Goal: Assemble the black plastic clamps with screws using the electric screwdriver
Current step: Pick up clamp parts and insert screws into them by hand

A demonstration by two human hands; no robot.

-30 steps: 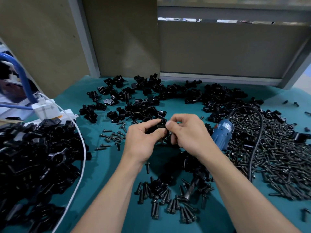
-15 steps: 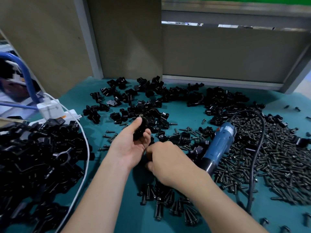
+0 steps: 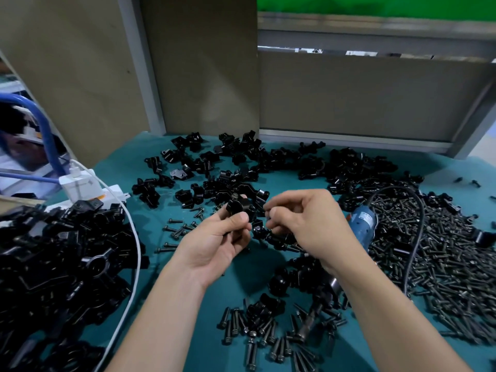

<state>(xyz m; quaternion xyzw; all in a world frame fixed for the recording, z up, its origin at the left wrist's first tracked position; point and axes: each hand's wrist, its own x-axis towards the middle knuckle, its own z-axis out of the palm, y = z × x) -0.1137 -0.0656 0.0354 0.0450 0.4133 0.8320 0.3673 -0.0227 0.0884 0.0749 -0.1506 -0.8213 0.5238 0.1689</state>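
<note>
- Far left: a heap of clamps [image 3: 61, 264] is lying piled on the teal mat [image 3: 150, 291]. A white cable [image 3: 135, 253] is curving along the heap's right edge from a white power strip [image 3: 80, 183]. All of it is lying as it was half a second ago.
- Left of centre: loose screws [image 3: 179, 229] are lying scattered just left of my left hand.
- Back of the mat: loose clamp pieces [image 3: 241, 162] are lying spread in a band, unmoved.
- Centre: my left hand [image 3: 214, 242] is still holding one clamp [image 3: 239, 206] off the mat. The thumb is pressing on its near side and the fingers are curling behind it.
- Right of centre: my right hand [image 3: 308, 224] is the changed item.
  - Half a second ago it was reaching down, knuckles up, over the near screws [image 3: 257, 334].
  - Now it is hovering raised beside the left hand, its fingertips just beside the clamp.
  - Its fingers are curling in, with the thumb and forefinger tips meeting. Whether a screw is sitting between them I cannot tell.
- Right of that hand: the blue screwdriver [image 3: 362, 224] is lying on the mat untouched, as before. Its middle is hidden under my forearm, and its black cord [image 3: 418, 224] is looping over the screws.
- Far right: the large pile of screws [image 3: 442, 264] is lying as before.
</note>
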